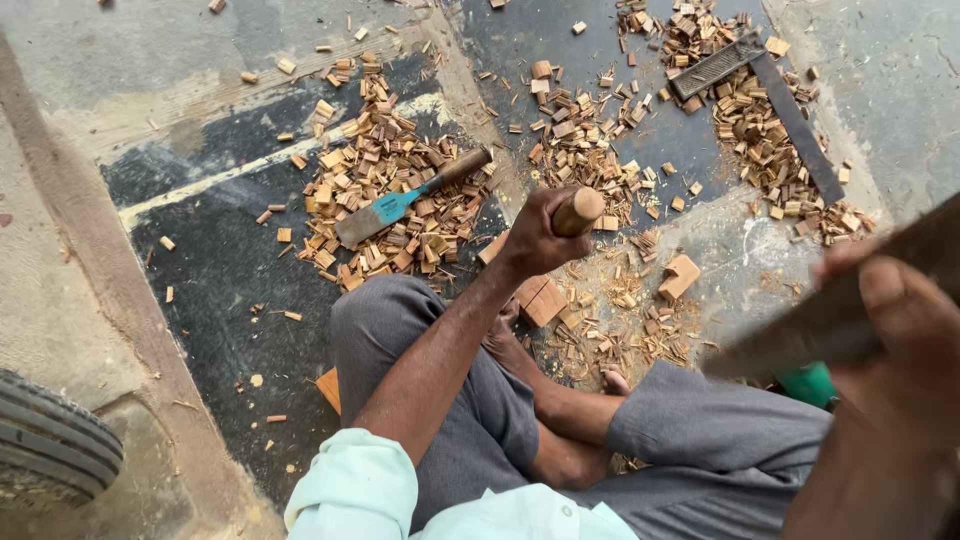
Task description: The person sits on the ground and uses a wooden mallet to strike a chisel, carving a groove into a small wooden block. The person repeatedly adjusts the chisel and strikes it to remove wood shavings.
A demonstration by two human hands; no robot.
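My left hand [535,238] is closed around a round wooden tool handle [579,211], held upright above a small wooden block [541,299] near my crossed feet. My right hand [890,380] is raised close to the camera and blurred. It grips a long, flat, dark brown piece of wood [830,320] that slants up to the right. Just under that hand a green object [808,383] shows partly. I sit cross-legged in grey trousers, with a pale green sleeve on my left arm.
A chisel [400,205] with a blue-painted blade and wooden handle lies on a heap of wood chips [380,190]. A metal try square [765,95] rests among chips at the top right. Another wood block [680,275] lies right of my left hand. A tyre [50,445] shows at bottom left.
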